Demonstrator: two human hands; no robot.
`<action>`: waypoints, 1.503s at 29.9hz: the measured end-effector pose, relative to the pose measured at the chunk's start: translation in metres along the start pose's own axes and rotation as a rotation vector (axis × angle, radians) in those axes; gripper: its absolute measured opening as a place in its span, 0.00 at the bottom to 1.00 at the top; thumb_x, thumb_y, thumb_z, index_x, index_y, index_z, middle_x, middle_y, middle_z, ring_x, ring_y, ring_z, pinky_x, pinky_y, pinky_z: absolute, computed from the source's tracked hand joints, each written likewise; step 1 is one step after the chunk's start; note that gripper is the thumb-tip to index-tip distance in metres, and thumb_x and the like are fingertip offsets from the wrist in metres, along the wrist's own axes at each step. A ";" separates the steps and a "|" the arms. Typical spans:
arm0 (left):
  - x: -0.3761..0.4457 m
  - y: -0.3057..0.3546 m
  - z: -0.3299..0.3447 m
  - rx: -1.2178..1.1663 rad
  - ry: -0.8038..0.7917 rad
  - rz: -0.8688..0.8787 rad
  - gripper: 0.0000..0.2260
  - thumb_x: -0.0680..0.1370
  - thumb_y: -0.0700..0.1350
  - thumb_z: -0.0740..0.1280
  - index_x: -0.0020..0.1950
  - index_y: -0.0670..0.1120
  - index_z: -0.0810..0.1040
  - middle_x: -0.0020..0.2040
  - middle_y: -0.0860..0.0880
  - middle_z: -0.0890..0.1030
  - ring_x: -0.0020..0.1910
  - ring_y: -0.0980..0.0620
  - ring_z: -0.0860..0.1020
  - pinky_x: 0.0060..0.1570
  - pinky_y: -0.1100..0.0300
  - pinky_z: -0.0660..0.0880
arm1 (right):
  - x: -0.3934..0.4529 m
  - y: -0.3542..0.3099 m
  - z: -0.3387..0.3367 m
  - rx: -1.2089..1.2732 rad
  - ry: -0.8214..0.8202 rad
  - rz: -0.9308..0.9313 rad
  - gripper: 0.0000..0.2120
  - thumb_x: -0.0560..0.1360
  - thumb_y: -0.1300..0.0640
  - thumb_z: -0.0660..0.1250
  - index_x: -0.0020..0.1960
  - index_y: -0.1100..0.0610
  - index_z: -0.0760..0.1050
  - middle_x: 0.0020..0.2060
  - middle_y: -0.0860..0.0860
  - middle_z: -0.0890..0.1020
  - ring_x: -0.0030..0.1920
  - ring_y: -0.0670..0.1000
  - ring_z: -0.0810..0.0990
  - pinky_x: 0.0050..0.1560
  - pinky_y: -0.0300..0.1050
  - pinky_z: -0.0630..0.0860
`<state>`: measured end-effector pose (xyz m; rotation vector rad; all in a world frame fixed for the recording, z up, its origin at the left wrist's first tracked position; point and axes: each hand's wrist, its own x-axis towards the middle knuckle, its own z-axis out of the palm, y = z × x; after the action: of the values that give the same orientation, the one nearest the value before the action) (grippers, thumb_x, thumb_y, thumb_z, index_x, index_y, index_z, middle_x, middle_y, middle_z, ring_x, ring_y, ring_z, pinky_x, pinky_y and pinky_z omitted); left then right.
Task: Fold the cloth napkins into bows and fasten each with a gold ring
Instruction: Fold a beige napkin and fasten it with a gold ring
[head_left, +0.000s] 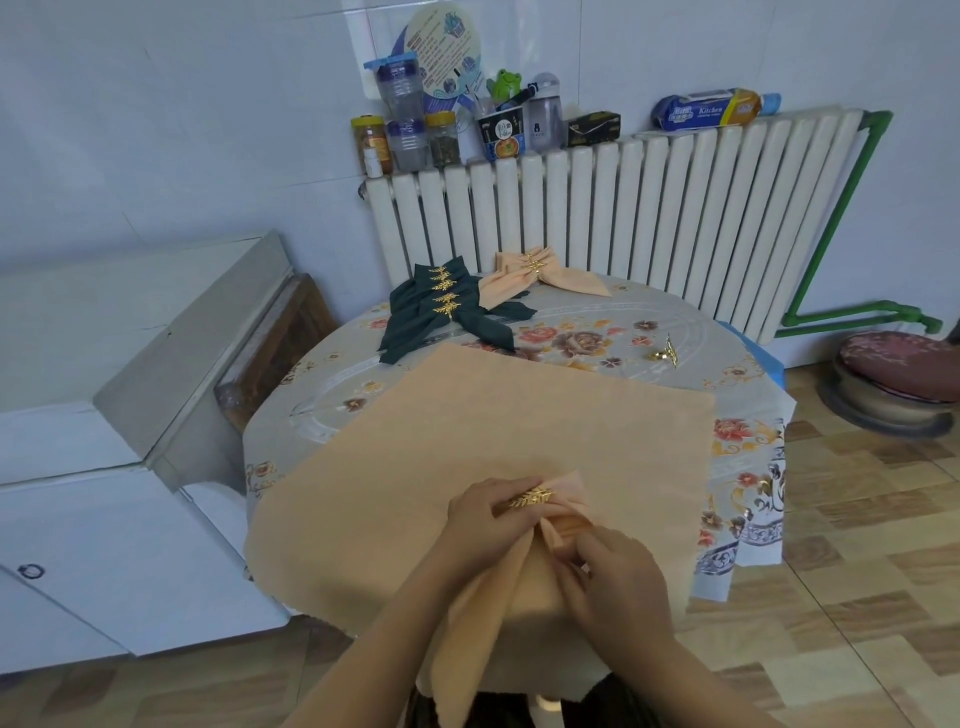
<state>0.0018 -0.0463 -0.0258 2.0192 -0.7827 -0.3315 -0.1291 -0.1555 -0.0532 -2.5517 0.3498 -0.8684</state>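
Left hand (488, 512) pinches the gold leaf ring (531, 498) at the table's near edge, right hand (615, 574) curls round the gathered peach napkin (563, 519), feeding its pleats through; best keep the folds bunched tight and slide the ring to the middle, with a flat peach napkin (493, 415) lying beneath

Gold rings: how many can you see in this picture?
7. Four on the dark green bows, one on the peach bow, one loose ring on the tablecloth, one in the left hand. Others may be hidden.
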 end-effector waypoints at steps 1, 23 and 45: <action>-0.001 0.003 0.001 -0.008 0.026 -0.013 0.29 0.61 0.67 0.62 0.58 0.58 0.80 0.51 0.58 0.80 0.55 0.63 0.75 0.65 0.59 0.67 | 0.001 0.003 0.001 -0.017 0.013 -0.025 0.04 0.61 0.56 0.71 0.32 0.51 0.75 0.32 0.46 0.76 0.32 0.52 0.75 0.31 0.43 0.67; -0.007 0.001 0.008 0.078 0.100 0.003 0.30 0.64 0.66 0.60 0.60 0.54 0.80 0.54 0.54 0.81 0.57 0.57 0.75 0.64 0.59 0.65 | 0.011 0.009 0.000 0.045 -0.008 -0.109 0.08 0.73 0.50 0.62 0.45 0.51 0.78 0.38 0.44 0.79 0.40 0.47 0.78 0.47 0.39 0.69; 0.007 0.004 -0.043 -0.280 0.425 -0.325 0.04 0.77 0.44 0.68 0.48 0.43 0.78 0.43 0.47 0.81 0.40 0.52 0.77 0.37 0.64 0.70 | 0.101 0.013 -0.010 0.486 -0.127 0.458 0.07 0.79 0.54 0.61 0.43 0.50 0.73 0.31 0.49 0.77 0.33 0.48 0.73 0.31 0.34 0.65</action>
<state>0.0282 -0.0235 0.0015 1.8544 -0.1339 -0.1719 -0.0581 -0.2064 0.0009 -1.9540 0.5753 -0.5338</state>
